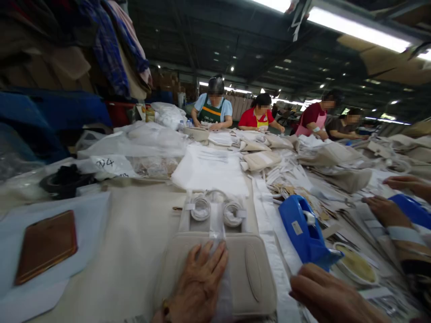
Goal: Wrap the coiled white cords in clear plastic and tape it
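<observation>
A beige handbag [245, 273] lies flat in front of me on the pale table. Two coiled white straps [201, 208], wrapped in clear film, rest at its far end. A translucent plastic strip [217, 220] runs down its middle. My left hand [204, 278] presses flat on the bag and the strip, fingers stretched out. To the right, my right hand [332, 294] hovers just in front of a blue tape dispenser [305, 231]. Its fingers are curled and pressed together; whatever they pinch, if anything, is hidden.
A brown phone [49, 246] lies on pale sheets at left. A stack of white sheets [212, 168] is beyond the bag. Another person's hands [387, 211] work at right, near a second blue dispenser [412, 208] and a round dish [355, 264]. Several co-workers stand across the table.
</observation>
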The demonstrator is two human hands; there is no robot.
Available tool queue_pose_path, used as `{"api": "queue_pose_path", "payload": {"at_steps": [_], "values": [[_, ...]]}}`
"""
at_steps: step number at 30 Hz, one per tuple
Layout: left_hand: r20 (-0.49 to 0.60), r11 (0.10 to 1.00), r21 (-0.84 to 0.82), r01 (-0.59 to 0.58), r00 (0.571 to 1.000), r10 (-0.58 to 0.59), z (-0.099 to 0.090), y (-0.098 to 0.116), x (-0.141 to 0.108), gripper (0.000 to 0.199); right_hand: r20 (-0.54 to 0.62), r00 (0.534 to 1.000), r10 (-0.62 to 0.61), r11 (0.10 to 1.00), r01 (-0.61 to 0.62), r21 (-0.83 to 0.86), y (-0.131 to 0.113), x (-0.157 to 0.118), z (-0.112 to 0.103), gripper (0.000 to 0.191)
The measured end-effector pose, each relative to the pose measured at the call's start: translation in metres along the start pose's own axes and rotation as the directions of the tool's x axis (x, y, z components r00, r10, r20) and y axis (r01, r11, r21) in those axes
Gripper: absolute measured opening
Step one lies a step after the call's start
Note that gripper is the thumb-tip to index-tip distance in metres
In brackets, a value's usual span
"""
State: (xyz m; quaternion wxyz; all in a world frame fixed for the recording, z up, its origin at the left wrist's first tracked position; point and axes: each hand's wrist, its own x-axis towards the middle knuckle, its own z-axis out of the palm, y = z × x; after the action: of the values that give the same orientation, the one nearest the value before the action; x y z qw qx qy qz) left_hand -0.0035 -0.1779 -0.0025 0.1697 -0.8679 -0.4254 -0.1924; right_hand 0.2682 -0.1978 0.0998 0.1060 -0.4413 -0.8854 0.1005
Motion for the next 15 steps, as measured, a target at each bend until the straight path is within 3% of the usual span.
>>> {"api": "queue_pose_path", "payload": {"at_steps": [3, 5, 10, 15], "values": [[0.034, 0.998, -0.066, 0.022, 0.999, -0.020, 0.001, 0.001, 0.000, 0.047, 0.239, 0.965, -0.108, 0.994, 0.106, 0.021, -0.030, 0.050, -0.011, 0.018], [0.035, 0.996, -0.083, 0.023, 0.999, -0.021, 0.003, 0.001, -0.001, 0.045, 0.343, 0.924, -0.169, 0.983, 0.182, -0.006, -0.036, 0.082, -0.009, 0.017], [-0.002, 0.998, -0.066, 0.004, 1.000, -0.004, 0.010, 0.000, -0.005, 0.041, 0.485, 0.825, -0.289, 0.917, 0.384, -0.107, -0.027, 0.145, 0.012, 0.015], [-0.001, 0.998, -0.057, -0.006, 1.000, 0.006, 0.016, -0.001, -0.008, 0.046, 0.569, 0.768, -0.296, 0.823, 0.507, -0.256, -0.017, 0.179, 0.029, 0.015]]}}
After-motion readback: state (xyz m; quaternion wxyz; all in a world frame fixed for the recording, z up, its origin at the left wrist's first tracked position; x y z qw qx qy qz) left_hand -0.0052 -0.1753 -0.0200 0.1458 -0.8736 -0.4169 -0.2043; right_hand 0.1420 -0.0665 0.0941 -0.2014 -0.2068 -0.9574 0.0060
